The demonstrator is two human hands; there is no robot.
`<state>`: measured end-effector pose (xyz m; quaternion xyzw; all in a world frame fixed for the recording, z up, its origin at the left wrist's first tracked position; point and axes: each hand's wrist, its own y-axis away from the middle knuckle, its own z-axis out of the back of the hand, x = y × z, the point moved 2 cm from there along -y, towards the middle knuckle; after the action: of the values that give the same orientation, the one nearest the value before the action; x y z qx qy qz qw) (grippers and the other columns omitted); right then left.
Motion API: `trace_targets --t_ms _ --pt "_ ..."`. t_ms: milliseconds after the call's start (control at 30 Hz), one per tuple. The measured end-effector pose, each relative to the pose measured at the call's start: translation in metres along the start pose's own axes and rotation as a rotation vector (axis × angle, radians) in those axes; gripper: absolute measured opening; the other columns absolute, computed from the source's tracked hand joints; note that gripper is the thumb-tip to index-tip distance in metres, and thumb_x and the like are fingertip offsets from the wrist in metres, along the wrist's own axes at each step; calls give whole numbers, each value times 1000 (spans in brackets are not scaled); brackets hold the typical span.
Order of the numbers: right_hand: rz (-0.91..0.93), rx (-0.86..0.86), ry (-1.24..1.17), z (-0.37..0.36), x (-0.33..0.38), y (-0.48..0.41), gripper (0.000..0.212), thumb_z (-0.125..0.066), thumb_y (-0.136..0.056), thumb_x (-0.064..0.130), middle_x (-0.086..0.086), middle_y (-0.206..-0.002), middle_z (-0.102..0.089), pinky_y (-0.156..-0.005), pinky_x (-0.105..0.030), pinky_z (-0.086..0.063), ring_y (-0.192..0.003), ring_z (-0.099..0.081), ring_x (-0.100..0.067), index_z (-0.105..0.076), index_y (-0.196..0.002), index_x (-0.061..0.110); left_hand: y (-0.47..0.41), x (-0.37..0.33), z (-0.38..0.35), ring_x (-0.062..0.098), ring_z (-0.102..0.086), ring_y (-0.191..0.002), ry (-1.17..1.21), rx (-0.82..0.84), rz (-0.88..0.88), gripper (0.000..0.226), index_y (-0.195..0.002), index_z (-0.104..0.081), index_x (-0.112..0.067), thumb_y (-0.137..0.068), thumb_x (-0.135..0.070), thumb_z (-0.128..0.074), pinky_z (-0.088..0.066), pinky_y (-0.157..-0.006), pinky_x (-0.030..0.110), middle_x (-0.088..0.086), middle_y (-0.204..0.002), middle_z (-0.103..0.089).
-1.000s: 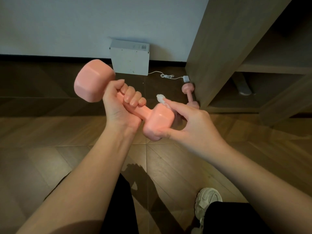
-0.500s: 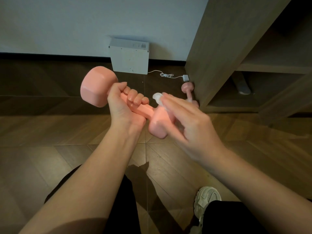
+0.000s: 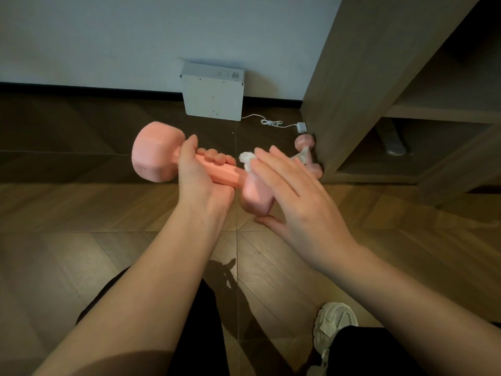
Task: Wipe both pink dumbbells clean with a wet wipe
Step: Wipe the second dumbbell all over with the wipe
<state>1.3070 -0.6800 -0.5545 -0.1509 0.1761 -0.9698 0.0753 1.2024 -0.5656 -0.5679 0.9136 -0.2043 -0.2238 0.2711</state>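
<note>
My left hand (image 3: 202,180) grips the handle of a pink dumbbell (image 3: 156,153) held in the air above the floor, its large end pointing left. My right hand (image 3: 295,202) lies over the dumbbell's right end, pressing a white wet wipe (image 3: 248,158) against it; most of the wipe is hidden under my fingers. A second pink dumbbell (image 3: 305,142) lies on the floor against the corner of the wooden cabinet, partly hidden behind my right hand.
A white box (image 3: 212,93) leans on the wall, with a white cable and plug (image 3: 301,128) beside it. A wooden cabinet (image 3: 366,77) with open shelves stands at the right. My knees and a white shoe (image 3: 334,321) are below on the wood floor.
The dumbbell has dropped lower and tilted flatter. My right hand has slid over the top of its right end with the wipe, fingers spreading flat.
</note>
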Motion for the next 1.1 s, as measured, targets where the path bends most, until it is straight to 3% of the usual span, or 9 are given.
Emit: trace_targets --t_ms 133,200,267,367,500,667,867,1000,1100 --pt "-147 -53 -226 16 -13 -5 83 -82 -71 38 7 -143 -48 -111 -24 -37 -136 -40 -5 -47 -142 14 6 -3 -11 10 -51 -53 -95 280 -24 21 -73 -55 -14 -93 -19 -60 -51 -70 28 -2 -58 -51" --pt "-270 -28 -452 27 -17 -8 83 -80 -68 46 27 -134 -50 -97 -10 -41 -127 -43 8 -48 -141 25 9 -7 -20 13 -62 -62 -139 460 -34 25 -69 -55 -14 -93 -20 -58 -54 -70 29 -1 -63 -59" --pt "-331 27 -660 28 -17 -6 77 -83 -69 38 27 -128 -57 -94 -9 -42 -123 -49 7 -53 -138 26 14 -11 -24 14 -66 -65 -178 554 -66 27 -64 -51 -15 -89 -23 -57 -55 -65 27 -2 -62 -61" --pt "-376 23 -695 19 -8 3 76 -86 -67 30 15 -128 -62 -96 -13 -43 -121 -53 3 -58 -135 18 18 -13 -21 7 -41 -40 -253 522 -127 35 -60 -43 -19 -93 -21 -52 -40 -43 21 -7 -44 -40" --pt "-309 -228 -546 20 4 7 60 -78 -70 36 12 -123 -61 -91 -5 -41 -117 -54 9 -63 -124 13 16 -19 -15 8 -29 -39 -173 402 -118 38 -57 -40 -20 -94 -20 -51 -29 -42 21 -8 -43 -32" --pt "-352 86 -674 16 4 -1 60 -71 -77 46 40 -117 -52 -88 2 -33 -116 -43 21 -40 -128 51 15 -23 -13 8 -29 -39 -139 414 -111 40 -54 -40 -21 -93 -20 -52 -28 -42 21 -7 -43 -31" --pt "-280 -186 -565 18 11 2 58 -77 -76 27 0 -129 -62 -95 -1 -34 -125 -49 6 -61 -128 10 16 -27 -12 8 -29 -39 -145 383 -135 41 -53 -41 -21 -92 -19 -52 -30 -42 22 -8 -43 -32" --pt "-286 -36 -654 20 13 -5 56 -73 -81 25 9 -137 -55 -99 -5 -34 -132 -45 0 -53 -133 20 10 -25 -8 8 -31 -41 -99 307 -83 37 -54 -43 -20 -89 -19 -57 -31 -44 21 -7 -46 -33" --pt "-371 -151 -734 28 10 -8 32 -74 -83 19 15 -112 -66 -83 -10 -47 -109 -59 0 -68 -114 19 6 -22 -4 8 -34 -41 -69 237 -35 38 -53 -47 -18 -88 -19 -60 -34 -43 20 -6 -46 -37"
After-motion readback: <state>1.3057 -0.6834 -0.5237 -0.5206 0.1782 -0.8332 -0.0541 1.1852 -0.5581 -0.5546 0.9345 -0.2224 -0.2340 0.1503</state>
